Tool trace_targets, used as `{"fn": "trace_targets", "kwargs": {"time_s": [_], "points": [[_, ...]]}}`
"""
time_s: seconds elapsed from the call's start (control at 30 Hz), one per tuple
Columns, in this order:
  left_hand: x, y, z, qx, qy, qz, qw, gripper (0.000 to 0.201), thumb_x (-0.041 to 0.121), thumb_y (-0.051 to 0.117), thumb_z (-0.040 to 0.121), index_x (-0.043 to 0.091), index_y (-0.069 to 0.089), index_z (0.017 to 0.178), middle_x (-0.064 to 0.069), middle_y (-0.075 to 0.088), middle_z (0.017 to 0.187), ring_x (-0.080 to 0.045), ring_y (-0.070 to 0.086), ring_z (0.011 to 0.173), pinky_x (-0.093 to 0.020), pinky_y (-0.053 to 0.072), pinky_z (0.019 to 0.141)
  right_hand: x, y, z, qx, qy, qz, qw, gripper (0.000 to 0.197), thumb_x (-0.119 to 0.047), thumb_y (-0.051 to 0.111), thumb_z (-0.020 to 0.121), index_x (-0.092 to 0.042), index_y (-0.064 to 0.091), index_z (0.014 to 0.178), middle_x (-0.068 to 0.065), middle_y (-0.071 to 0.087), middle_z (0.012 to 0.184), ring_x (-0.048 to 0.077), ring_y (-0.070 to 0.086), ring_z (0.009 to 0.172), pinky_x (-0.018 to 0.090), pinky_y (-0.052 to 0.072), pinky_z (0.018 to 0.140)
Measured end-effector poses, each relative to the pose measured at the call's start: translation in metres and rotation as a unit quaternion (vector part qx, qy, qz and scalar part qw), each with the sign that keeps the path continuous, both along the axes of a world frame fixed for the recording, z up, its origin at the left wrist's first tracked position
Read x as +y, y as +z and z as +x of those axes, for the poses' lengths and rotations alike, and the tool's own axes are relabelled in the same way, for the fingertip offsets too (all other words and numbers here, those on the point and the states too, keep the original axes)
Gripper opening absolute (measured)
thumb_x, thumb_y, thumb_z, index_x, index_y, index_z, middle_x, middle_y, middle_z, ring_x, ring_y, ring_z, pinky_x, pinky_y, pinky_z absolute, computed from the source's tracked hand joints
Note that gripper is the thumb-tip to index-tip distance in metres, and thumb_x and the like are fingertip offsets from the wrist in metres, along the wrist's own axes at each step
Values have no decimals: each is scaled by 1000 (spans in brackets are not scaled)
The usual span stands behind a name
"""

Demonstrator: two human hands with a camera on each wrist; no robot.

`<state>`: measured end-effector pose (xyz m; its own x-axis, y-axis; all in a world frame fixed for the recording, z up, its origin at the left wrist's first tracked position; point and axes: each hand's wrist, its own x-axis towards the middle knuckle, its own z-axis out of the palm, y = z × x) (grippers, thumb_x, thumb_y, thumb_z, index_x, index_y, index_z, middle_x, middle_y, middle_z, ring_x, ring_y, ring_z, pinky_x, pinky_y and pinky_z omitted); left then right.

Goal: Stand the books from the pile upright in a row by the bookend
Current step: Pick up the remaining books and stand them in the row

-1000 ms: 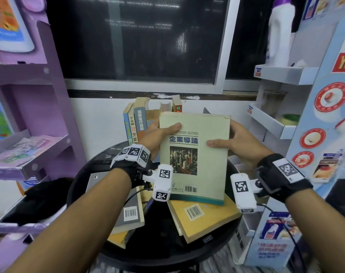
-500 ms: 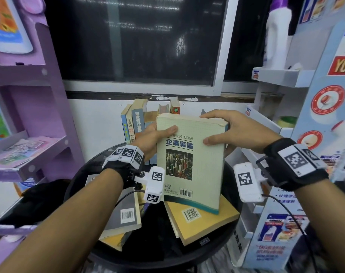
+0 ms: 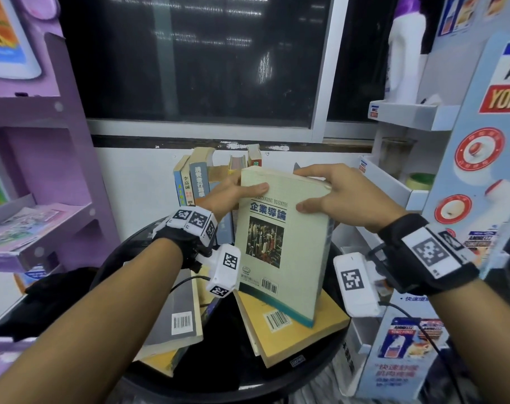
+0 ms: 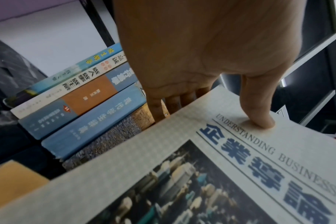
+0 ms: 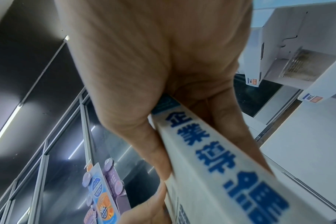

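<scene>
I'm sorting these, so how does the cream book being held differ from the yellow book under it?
The cream book is gripped by both hands, tilted up; the yellow book lies flat on the table. The cream one shows a city photo, the yellow a plain cover. Both carry barcodes.

Both forearms are bare, with no sleeves. Each wrist wears a black strap (image 3: 186, 243) topped by white blocks printed with black square markers; the right wrist band (image 3: 428, 255) looks the same. A white camera module (image 3: 223, 271) hangs under each wrist, trailing what seems a thin black cable (image 3: 408, 313).
</scene>
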<state>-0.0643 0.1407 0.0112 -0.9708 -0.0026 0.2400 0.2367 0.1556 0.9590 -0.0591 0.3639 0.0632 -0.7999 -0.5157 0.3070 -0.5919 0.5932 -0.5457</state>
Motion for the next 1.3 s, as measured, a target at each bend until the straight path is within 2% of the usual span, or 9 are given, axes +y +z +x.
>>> {"fn": "trace_targets", "kwargs": {"time_s": [0.13,0.3,0.4,0.6,0.77,0.87,1.03,1.13,1.3], "points": [[-8,6,-9,18,58,12,998,46,20,66,86,14,51,129,-2,63,113,-14,64,100,-23,50,76,-3,1,-4,-12,-14,-16,1000,57,-23,74,81,-27,53,134,0,56,126,15,55,101,20,50,65],[-13,17,-22,74,141,3,987,37,20,64,89,14,57,125,2,61,118,-7,56,104,-26,43,90,-5,5,-14,8,-37,-10,999,57,-28,75,79,-28,55,132,2,56,126,20,56,105,33,57,75],[-16,19,-34,81,194,-91,973,38,29,62,91,19,57,127,4,57,126,-12,52,114,-30,40,96,-2,8,-20,21,-63,-2,998,56,-30,75,79,-29,55,131,4,56,123,22,57,104,42,58,78],[-18,18,-63,71,233,-244,939,50,35,60,91,20,49,138,-2,46,144,-21,41,133,-37,33,106,3,12,-37,26,-109,-20,993,56,-25,75,79,-24,55,131,5,61,118,24,62,99,43,58,78],[-25,12,-93,95,262,-408,870,59,48,52,90,23,42,142,-1,40,151,-21,34,139,-43,25,114,-2,13,-53,26,-132,-26,991,54,-24,73,81,-23,53,132,6,62,117,24,64,94,39,60,71],[-28,10,-106,89,259,-464,843,66,56,44,89,23,35,146,-3,34,154,-24,30,141,-49,28,114,-10,13,-63,30,-129,-28,991,49,-21,71,84,-22,53,130,5,63,118,24,64,96,35,58,69],[-29,11,-125,31,252,-478,841,83,73,28,73,36,28,146,5,28,156,-27,34,139,-54,34,108,-26,12,-86,36,-135,-41,989,43,-21,69,85,-22,56,126,7,66,116,24,65,94,35,58,69],[-30,11,-135,8,245,-491,836,76,71,32,77,40,28,145,7,23,158,-26,31,141,-55,33,109,-37,8,-100,42,-148,-37,987,42,-24,68,86,-23,55,126,6,66,115,24,66,92,32,56,65],[-36,12,-148,13,221,-486,845,69,65,42,82,38,32,144,4,26,157,-24,33,139,-53,34,109,-53,0,-121,58,-158,-37,985,42,-26,66,88,-20,53,127,8,65,120,26,65,97,37,59,73]]}}
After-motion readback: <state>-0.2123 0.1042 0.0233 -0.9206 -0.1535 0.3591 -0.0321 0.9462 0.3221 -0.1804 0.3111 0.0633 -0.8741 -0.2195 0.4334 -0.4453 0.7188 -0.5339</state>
